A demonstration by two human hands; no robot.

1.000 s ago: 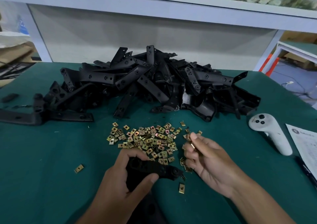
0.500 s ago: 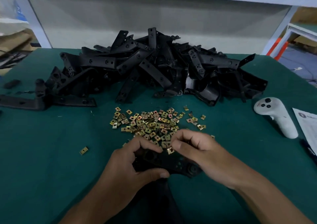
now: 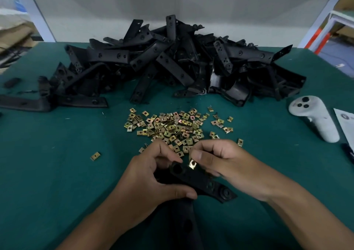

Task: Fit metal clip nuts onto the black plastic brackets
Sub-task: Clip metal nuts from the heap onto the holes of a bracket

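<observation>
My left hand (image 3: 153, 180) grips a black plastic bracket (image 3: 203, 182) just above the green table near the front edge. My right hand (image 3: 224, 161) pinches one brass-coloured clip nut (image 3: 192, 164) against the bracket's upper edge. Just beyond my hands lies a scatter of several loose clip nuts (image 3: 172, 127). One stray clip nut (image 3: 95, 156) sits apart to the left. A big heap of black brackets (image 3: 172, 64) fills the back of the table.
A white hand controller (image 3: 316, 117) lies at the right, with a printed sheet (image 3: 346, 123) past it at the edge. A small black piece (image 3: 11, 82) sits far left. A second black part (image 3: 183, 225) lies below my hands.
My right hand moved from the nut scatter to the bracket, bringing a clip nut to its edge. My left hand turned the bracket. The view dropped lower.
</observation>
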